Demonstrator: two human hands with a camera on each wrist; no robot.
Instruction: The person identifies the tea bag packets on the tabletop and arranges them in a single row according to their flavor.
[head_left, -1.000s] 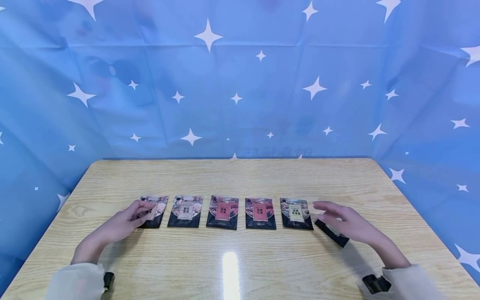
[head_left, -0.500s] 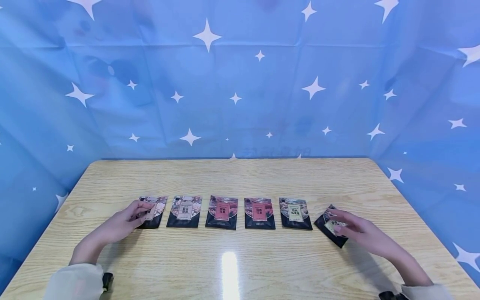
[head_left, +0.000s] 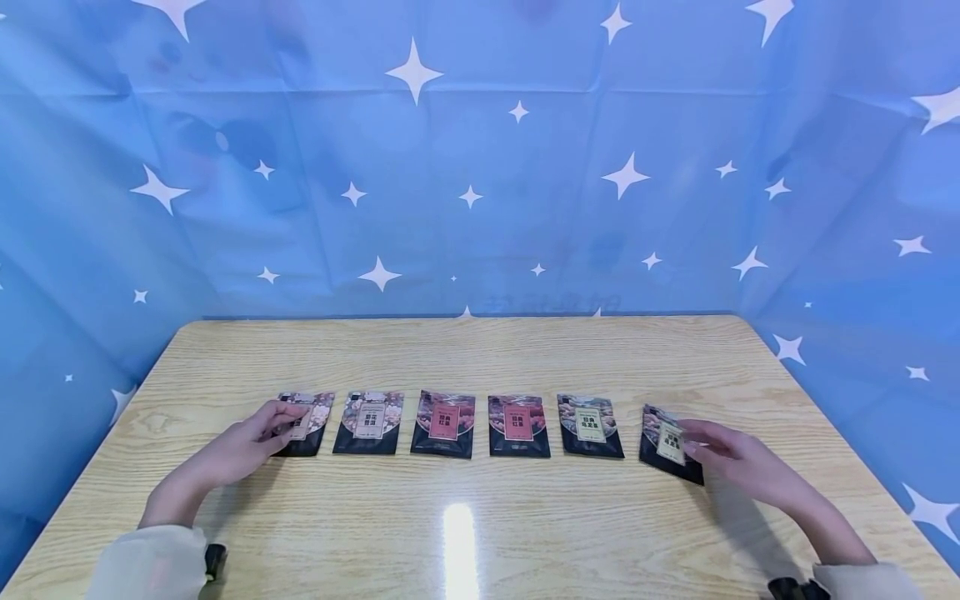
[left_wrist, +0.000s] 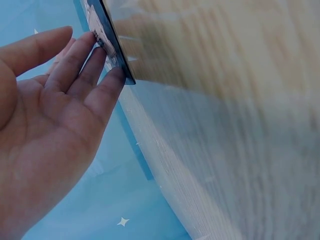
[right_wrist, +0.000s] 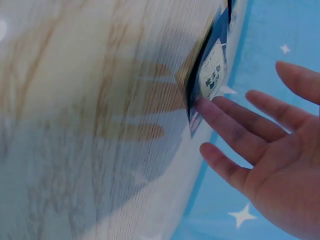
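My left hand [head_left: 251, 443] lies over the leftmost flower-printed tea sachet [head_left: 318, 415]. In the left wrist view, relaxed fingertips [left_wrist: 115, 75] touch that sachet [left_wrist: 102, 31] while the thumb stands apart. At the row's other end, my right hand [head_left: 750, 467] is at a slightly tilted sachet [head_left: 670, 443] with a pale yellow-green label. In the right wrist view, the middle of its fingers touches this sachet's face [right_wrist: 212, 75]; the thumb is clear of it. The left hand hides part of the leftmost label.
Between the hands, a pink-labelled sachet [head_left: 371, 423], two red-labelled sachets, the left one [head_left: 443, 424] and the right one [head_left: 519, 426], and a yellow-green-labelled sachet [head_left: 590, 426] lie in line on the wooden table [head_left: 480, 358]. A blue starred cloth [head_left: 480, 233] hangs behind.
The right hand has drawn back toward the right, and the rightmost sachet has turned to stand straighter beside the row. The left hand has stayed on its sachet.
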